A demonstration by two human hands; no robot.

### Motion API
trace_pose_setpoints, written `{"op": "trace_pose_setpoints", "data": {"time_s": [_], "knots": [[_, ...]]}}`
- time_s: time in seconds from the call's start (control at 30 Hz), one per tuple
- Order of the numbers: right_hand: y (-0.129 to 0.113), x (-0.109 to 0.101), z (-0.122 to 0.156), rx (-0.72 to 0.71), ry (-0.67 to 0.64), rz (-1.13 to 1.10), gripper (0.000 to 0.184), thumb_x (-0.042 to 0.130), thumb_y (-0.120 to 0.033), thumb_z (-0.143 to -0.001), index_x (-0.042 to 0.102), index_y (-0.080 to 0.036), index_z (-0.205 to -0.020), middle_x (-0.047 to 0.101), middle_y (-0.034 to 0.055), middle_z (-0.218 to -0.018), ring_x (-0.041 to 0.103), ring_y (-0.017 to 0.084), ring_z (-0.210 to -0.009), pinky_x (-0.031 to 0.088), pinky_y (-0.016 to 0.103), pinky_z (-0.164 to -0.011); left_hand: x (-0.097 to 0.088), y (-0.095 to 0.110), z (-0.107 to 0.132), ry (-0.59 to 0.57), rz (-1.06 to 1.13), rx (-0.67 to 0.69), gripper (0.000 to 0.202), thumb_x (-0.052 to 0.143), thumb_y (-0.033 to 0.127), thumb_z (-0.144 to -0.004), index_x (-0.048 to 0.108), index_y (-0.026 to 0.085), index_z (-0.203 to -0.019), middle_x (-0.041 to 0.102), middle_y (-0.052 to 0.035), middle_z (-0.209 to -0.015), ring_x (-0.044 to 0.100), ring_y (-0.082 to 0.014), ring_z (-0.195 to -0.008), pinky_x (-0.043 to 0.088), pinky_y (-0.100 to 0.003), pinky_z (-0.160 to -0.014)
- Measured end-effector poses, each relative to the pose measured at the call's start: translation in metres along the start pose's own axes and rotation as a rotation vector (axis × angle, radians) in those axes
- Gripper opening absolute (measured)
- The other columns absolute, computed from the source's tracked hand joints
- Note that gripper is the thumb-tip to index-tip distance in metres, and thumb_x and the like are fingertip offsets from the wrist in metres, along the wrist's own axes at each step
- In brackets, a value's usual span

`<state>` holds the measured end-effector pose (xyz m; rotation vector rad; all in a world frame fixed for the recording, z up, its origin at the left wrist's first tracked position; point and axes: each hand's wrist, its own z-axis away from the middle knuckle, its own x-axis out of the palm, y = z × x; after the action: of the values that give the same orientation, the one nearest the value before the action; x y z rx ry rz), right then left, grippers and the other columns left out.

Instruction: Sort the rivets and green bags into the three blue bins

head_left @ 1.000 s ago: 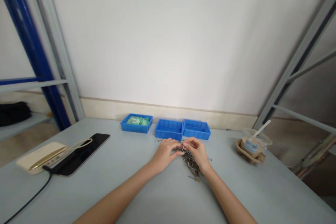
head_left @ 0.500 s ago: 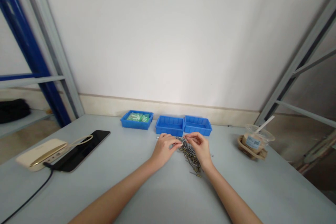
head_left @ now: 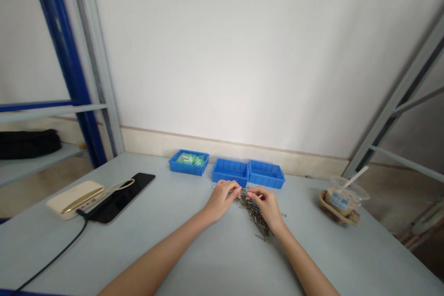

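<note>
Before the middle blue tray (head_left: 222, 177), our left hand (head_left: 219, 201) and right hand (head_left: 269, 207) bend their fingers, grip unclear. Our pin pile (head_left: 255, 212) stretches from near the tray towards us, one loose pin (head_left: 262, 238) crosswise, brass end right.

Left hand (head_left: 221, 201) and right hand (head_left: 268, 207) are at piled metal pins (head_left: 255, 215) near three blue bins (head_left: 229, 178).

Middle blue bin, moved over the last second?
No: the middle blue bin keeps its place relative to the left blue bin and wall; the camera view itself shifted.
</note>
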<state>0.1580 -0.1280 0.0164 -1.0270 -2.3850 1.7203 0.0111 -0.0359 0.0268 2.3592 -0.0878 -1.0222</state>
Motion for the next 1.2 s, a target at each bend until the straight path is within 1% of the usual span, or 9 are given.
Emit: {"op": "trace_pose_setpoints", "data": {"time_s": [0.13,0.27,0.47,0.6,0.7,0.8,0.87,1.03,1.2], "knots": [[-0.009,0.008,-0.010,-0.015,0.050,0.305,0.019,0.055,-0.033,-0.078,0.070,-0.021,-0.076,0.071,0.0029,-0.076,0.061,0.018,-0.066,0.043,0.028,-0.065,-0.008,-0.031,-0.004,0.089,-0.146,0.052,0.033,0.025,0.026,-0.095,0.058,0.019,-0.093,0.064,-0.0028,-0.094,0.056,-0.0179,-0.093,0.036,-0.036,-0.091],[-0.033,0.020,-0.056,-0.103,0.088,0.677,0.015,0.054,-0.026,-0.080,0.069,-0.024,-0.079,0.071,0.0034,-0.084,0.063,0.019,-0.081,0.040,0.028,-0.072,-0.019,-0.065,-0.006,0.047,-0.336,0.080,0.026,0.045,0.029,-0.089,0.050,0.020,-0.113,0.060,-0.0040,-0.112,0.052,-0.0197,-0.106,0.025,-0.043,-0.105],[-0.054,0.067,-0.119,0.017,0.046,0.693,0.022,0.052,-0.033,-0.084,0.063,-0.023,-0.099,0.064,0.0054,-0.104,0.061,0.017,-0.089,0.042,0.026,-0.071,-0.021,-0.079,-0.003,-0.019,-0.619,0.064,0.031,0.042,0.011,-0.088,0.053,0.020,-0.115,0.061,-0.0055,-0.104,0.053,-0.0213,-0.100,0.036,-0.040,-0.093],[-0.055,0.067,-0.103,-0.092,0.037,0.714,0.022,0.045,-0.029,-0.087,0.059,-0.022,-0.103,0.059,0.0047,-0.104,0.060,0.015,-0.087,0.041,0.024,-0.070,-0.020,-0.081,-0.004,-0.013,-0.727,0.048,0.038,0.038,0.005,-0.086,0.050,0.016,-0.120,0.060,-0.0085,-0.105,0.051,-0.0230,-0.101,0.037,-0.039,-0.089],[-0.048,0.042,-0.075,-0.206,-0.178,0.777,0.018,0.047,-0.027,-0.086,0.062,-0.024,-0.096,0.060,0.0017,-0.096,0.059,0.015,-0.087,0.040,0.023,-0.071,-0.019,-0.084,-0.006,-0.001,-0.761,0.029,0.039,0.037,0.004,-0.085,0.051,0.014,-0.120,0.060,-0.0100,-0.106,0.051,-0.0241,-0.102,0.037,-0.039,-0.089],[-0.035,0.016,-0.048,-0.201,-0.418,0.867,0.017,0.056,-0.029,-0.081,0.064,-0.026,-0.095,0.061,0.0022,-0.102,0.057,0.018,-0.093,0.040,0.025,-0.076,-0.017,-0.086,-0.007,0.019,-0.738,0.033,0.039,0.037,0.002,-0.084,0.051,0.014,-0.119,0.060,-0.0103,-0.107,0.051,-0.0239,-0.102,0.036,-0.040,-0.091],[-0.025,0.008,-0.035,-0.173,-0.482,0.917,0.021,0.060,-0.030,-0.079,0.065,-0.025,-0.099,0.060,0.0041,-0.105,0.055,0.020,-0.097,0.040,0.028,-0.080,-0.017,-0.083,-0.008,0.070,-0.708,0.034,0.038,0.036,0.006,-0.086,0.050,0.015,-0.120,0.059,-0.0102,-0.107,0.050,-0.0235,-0.102,0.034,-0.041,-0.093],[-0.009,0.016,-0.021,-0.173,-0.349,0.955,0.020,0.056,-0.025,-0.082,0.065,-0.024,-0.100,0.060,0.0063,-0.104,0.054,0.021,-0.099,0.038,0.029,-0.084,-0.022,-0.059,-0.008,0.222,-0.651,0.028,0.034,0.035,0.014,-0.090,0.047,0.016,-0.121,0.057,-0.0088,-0.115,0.047,-0.0230,-0.108,0.022,-0.046,-0.104],[-0.002,0.025,-0.015,-0.215,-0.273,0.841,0.015,0.057,-0.022,-0.082,0.069,-0.026,-0.088,0.065,0.0025,-0.095,0.056,0.019,-0.092,0.038,0.029,-0.081,-0.023,-0.038,-0.004,0.119,-0.652,0.142,0.032,0.035,0.014,-0.089,0.049,0.017,-0.118,0.057,-0.0072,-0.113,0.047,-0.0213,-0.109,0.015,-0.048,-0.108]]}}
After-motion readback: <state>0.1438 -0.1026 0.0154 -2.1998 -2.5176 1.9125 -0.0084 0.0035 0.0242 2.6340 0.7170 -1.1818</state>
